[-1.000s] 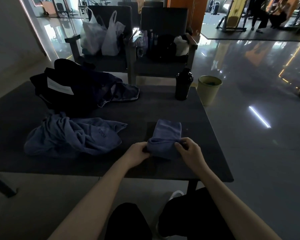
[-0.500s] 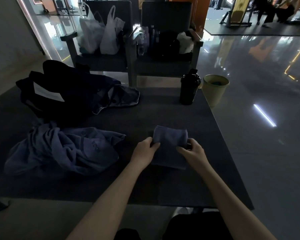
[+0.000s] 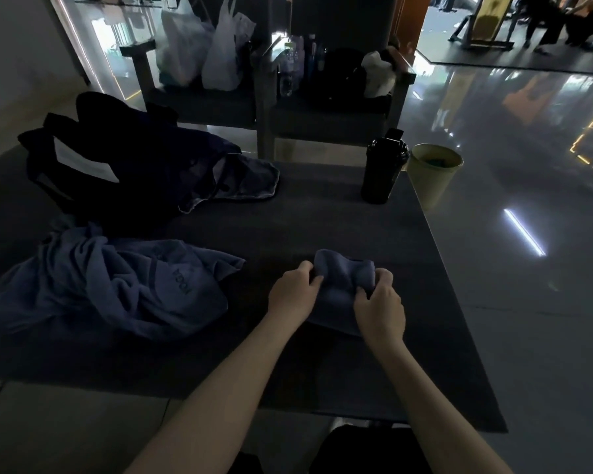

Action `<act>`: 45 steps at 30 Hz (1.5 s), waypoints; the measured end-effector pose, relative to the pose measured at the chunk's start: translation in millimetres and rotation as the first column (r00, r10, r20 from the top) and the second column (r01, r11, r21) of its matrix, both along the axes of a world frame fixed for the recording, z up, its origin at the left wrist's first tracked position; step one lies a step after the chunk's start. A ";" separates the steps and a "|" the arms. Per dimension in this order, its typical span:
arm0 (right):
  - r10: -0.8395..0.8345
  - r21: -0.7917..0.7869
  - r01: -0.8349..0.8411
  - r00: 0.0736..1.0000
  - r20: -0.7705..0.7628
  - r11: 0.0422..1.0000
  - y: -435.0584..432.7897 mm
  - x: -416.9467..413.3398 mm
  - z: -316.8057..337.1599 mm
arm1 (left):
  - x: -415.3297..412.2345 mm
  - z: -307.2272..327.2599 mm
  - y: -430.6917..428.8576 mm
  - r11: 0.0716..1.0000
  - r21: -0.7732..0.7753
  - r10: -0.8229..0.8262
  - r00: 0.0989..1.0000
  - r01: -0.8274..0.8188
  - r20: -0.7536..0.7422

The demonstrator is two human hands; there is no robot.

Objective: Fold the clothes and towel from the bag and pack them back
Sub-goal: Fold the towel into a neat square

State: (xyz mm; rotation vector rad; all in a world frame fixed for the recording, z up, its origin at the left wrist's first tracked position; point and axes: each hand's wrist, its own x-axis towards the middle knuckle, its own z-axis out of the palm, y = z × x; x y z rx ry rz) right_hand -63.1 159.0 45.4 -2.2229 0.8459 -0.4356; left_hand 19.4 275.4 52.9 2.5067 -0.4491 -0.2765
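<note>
Hands: left hand (image 3: 293, 292) and right hand (image 3: 379, 302) both grasp the towel (image 3: 343, 278), fingers curled into its left and right edges.
Towel: small, blue, soft nap, partly folded and bunched between the hands; lies on the worktop (image 3: 322, 220), right of centre towards the near edge.
Worktop: dark, matt, flat.
Shirt (image 3: 117, 289): blue, crumpled in loose folds, dark lettering on it; left of the towel, apart from it.
Bag (image 3: 110, 172): black, slumped, pale rectangular panel on its side; at the far left, behind the shirt.
Garment (image 3: 243, 179): dark blue, limp, spilling from the bag's right side.
Bottle (image 3: 382, 172): black, cylindrical, lidded; upright at the far right corner.
Bin (image 3: 432, 172): pale green, round, on the glossy floor just beside the bottle.
Chairs (image 3: 202, 100): two, dark, beyond the worktop; one carries white plastic bags (image 3: 202, 46).
</note>
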 end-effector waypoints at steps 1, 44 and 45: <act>0.008 -0.059 -0.008 1.000 -0.004 0.998 1.1 0.4 -0.8 | 0.4 0.3 -1.6 1.000 0.017 -0.013 1.000 0.012 0.023; 0.531 0.083 -0.535 0.845 0.064 0.841 35.6 14.4 81.1 | -13.0 19.8 92.4 0.798 -0.594 -0.051 0.972 -0.098 -0.230; 0.553 0.057 -0.554 0.833 0.028 0.831 39.8 15.1 86.7 | -10.5 26.7 99.7 0.801 -0.594 -0.054 0.978 -0.080 -0.204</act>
